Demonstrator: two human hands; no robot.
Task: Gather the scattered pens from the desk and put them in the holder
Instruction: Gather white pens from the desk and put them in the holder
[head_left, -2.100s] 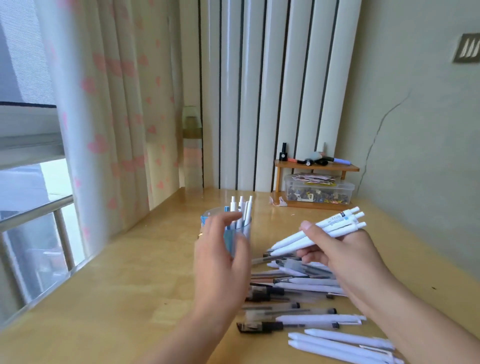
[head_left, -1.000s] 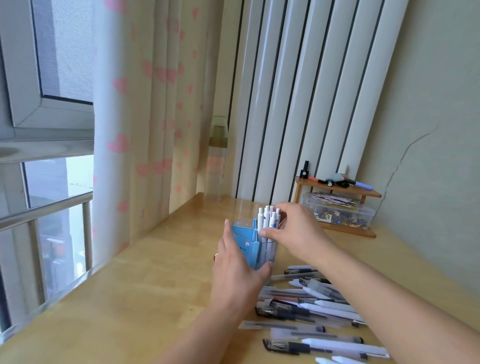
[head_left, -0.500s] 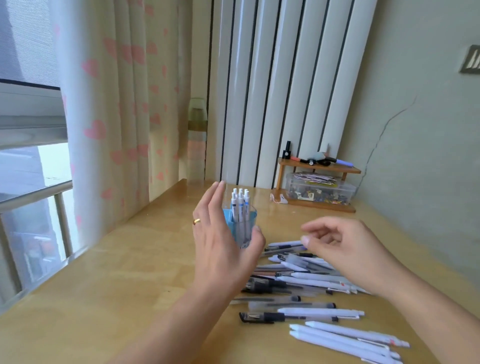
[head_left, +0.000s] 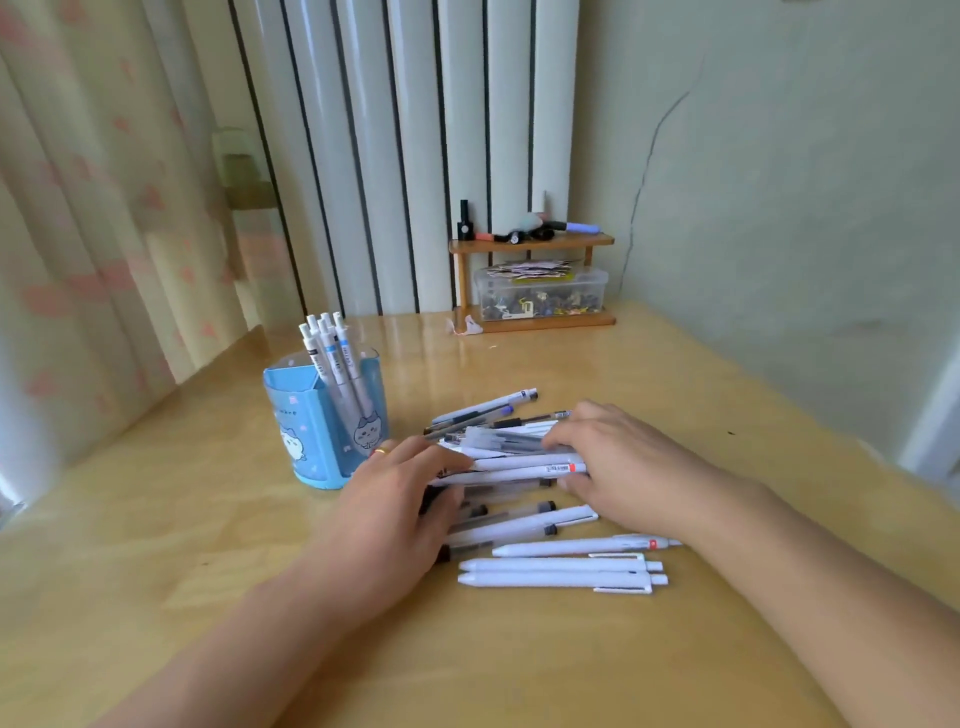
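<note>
A blue pen holder (head_left: 311, 436) with cartoon cats stands on the wooden desk (head_left: 156, 519), with several white pens (head_left: 332, 353) upright in it. To its right lies a pile of scattered pens (head_left: 498, 441), white, clear and black. My left hand (head_left: 395, 504), with a gold ring, closes on the pile's left end just right of the holder. My right hand (head_left: 628, 467) closes on the right end, fingers and thumb around white pens (head_left: 519, 467). Three white pens (head_left: 561, 571) lie apart, nearer to me.
A small wooden shelf (head_left: 535, 241) with small items and a clear plastic box (head_left: 540, 293) stands at the back of the desk against white vertical panels. A heart-patterned curtain (head_left: 104, 208) hangs on the left. A wall runs along the right.
My right hand put its white pens into the holder and came back down. Both hands then dropped onto the pile, and my left hand let go of the holder.
</note>
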